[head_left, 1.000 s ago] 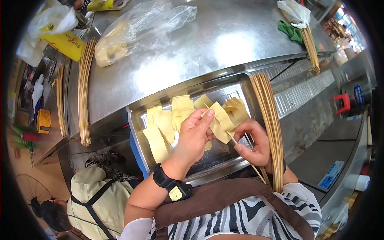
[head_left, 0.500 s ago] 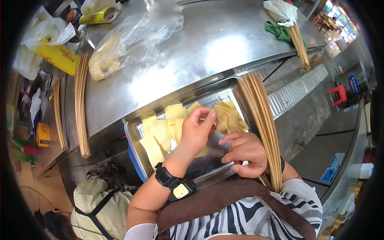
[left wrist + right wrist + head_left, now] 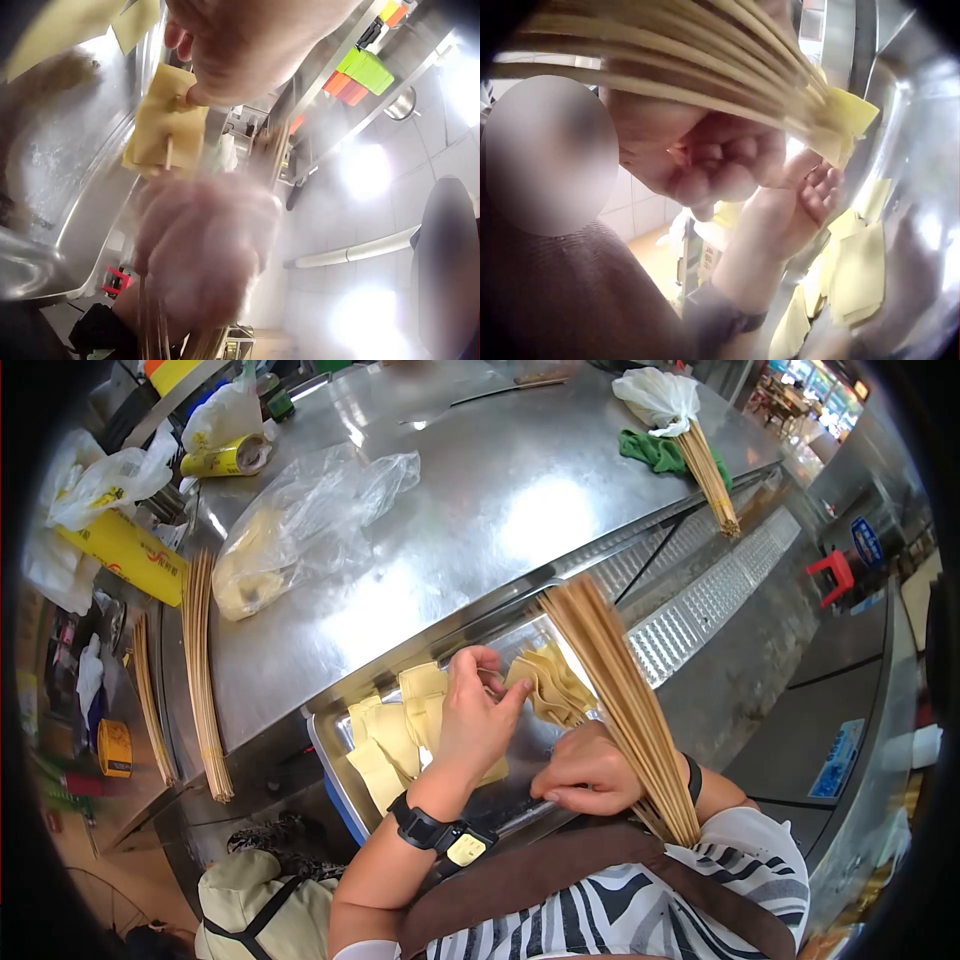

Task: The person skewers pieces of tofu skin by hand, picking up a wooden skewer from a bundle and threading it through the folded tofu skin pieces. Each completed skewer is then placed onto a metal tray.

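Note:
In the left wrist view a yellow tofu sheet (image 3: 169,120) is pierced by a bamboo skewer (image 3: 169,152). My left hand (image 3: 478,710) pinches its edge, thumb across it. The skewer runs from the sheet to my right hand (image 3: 588,768), which is blurred in that view and closed round several thin skewers, mostly hidden. Along the right wrist lies a thick bundle of skewers (image 3: 630,710), also crossing over the curled right fingers (image 3: 712,169) in the right wrist view. Folded tofu sheets (image 3: 550,685) show just right of the left thumb, over the metal tray.
Flat stacks of tofu sheets (image 3: 385,740) lie in the left of the tray (image 3: 330,755). On the steel table (image 3: 440,540) are a clear plastic bag (image 3: 300,520), a skewer bundle (image 3: 203,680) and a green cloth (image 3: 650,452). A person (image 3: 265,905) is at lower left.
The right hand has turned its back upward and moved down-left from the sheet; the skewer bundle has swung with it. The left hand has shifted slightly down-left. The whole head view has tilted.

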`<state>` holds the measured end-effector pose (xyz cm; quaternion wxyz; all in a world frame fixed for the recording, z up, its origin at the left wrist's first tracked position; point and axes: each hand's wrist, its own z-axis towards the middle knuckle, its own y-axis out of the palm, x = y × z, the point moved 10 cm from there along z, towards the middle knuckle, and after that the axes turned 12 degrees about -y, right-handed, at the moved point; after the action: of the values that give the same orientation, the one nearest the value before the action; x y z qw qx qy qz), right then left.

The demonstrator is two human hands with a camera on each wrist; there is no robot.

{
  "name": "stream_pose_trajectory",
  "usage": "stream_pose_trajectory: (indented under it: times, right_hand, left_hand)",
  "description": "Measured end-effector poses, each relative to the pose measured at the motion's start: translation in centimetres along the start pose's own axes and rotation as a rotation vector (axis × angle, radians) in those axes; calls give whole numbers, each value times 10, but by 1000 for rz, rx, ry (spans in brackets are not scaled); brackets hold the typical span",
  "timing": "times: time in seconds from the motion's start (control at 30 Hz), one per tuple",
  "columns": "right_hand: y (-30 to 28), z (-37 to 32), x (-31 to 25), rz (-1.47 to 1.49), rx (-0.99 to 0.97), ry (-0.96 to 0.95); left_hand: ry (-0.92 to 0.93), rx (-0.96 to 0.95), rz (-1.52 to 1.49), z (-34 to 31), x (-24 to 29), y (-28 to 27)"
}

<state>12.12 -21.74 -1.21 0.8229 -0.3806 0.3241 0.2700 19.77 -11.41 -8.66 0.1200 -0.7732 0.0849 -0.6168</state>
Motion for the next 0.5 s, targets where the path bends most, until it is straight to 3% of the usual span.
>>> stream_pose_trajectory:
  times: [0.07,0.1,0.17,0.2,0.27,0.5]
  right_hand:
    - [6,-7,12,-36,-2,81]
    - [8,-12,23,-64,-5,163]
    - [10,-12,25,-71,17,155]
    - [9,-12,27,-64,38,180]
    - [11,-11,28,-46,53,200]
    - [10,-20,33,-197,-70,297]
  left_hand:
    - [204,213,206,-10,23,-12]
    - [214,213,207,-12,28,-12]
    - [164,26,-86,-17,33,-7]
    - [158,29,-82,-20,40,-11]
    - [-185,-365,-479,-17,32,18]
    - [-219,-395,-582,-13,20,14]
